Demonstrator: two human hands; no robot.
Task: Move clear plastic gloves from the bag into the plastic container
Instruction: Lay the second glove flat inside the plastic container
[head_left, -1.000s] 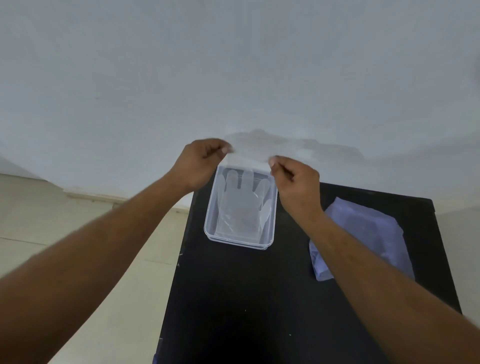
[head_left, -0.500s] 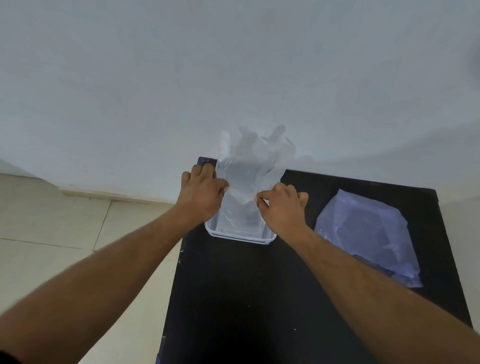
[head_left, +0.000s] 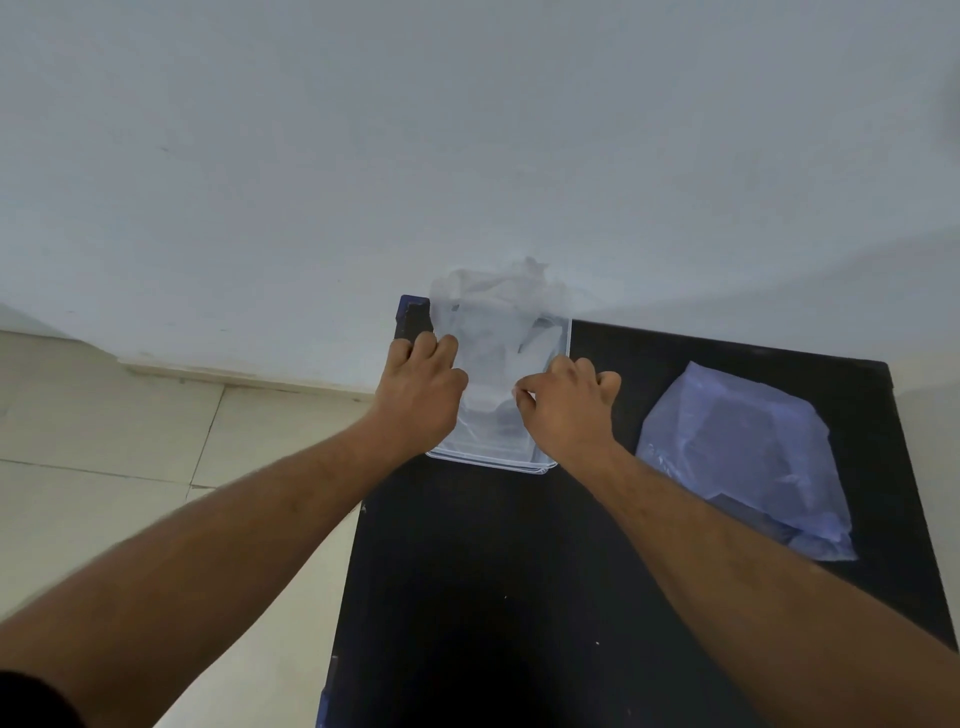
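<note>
Item one: black table (head_left: 467, 597), which I see from above, set against a pale wall (head_left: 467, 130) with tiled floor (head_left: 130, 441) off to the side of my left arm.

Item two: plastic container (head_left: 491, 460), clear and rectangular, lying between my two hands at the table's far edge. Only its near rim and part of the wall on the right hand's side show; both hands cover its long sides.

Item three: clear plastic glove (head_left: 498, 332), crumpled, resting in the container. Its finger end bunches up beyond my knuckles and spills over the far rim against the wall.

Item four: bag (head_left: 737, 457), bluish translucent plastic, flat on the table out beyond my right wrist, well apart from the container. My right forearm crosses in front of its near corner.

Item five: left hand (head_left: 421, 395), palm down, fingers curled and close together, pressed onto the glove film at the container's edge. Whether it pinches the film or only pushes on it, I cannot tell.

Item six: right hand (head_left: 566, 410), fingers folded under, thumb and forefinger tip meeting on the glove's near part; the grip looks like a pinch.

Change noted: a second back, both hands held the glove stretched up above the container; they now sit low on it, and the glove has collapsed inside.
</note>
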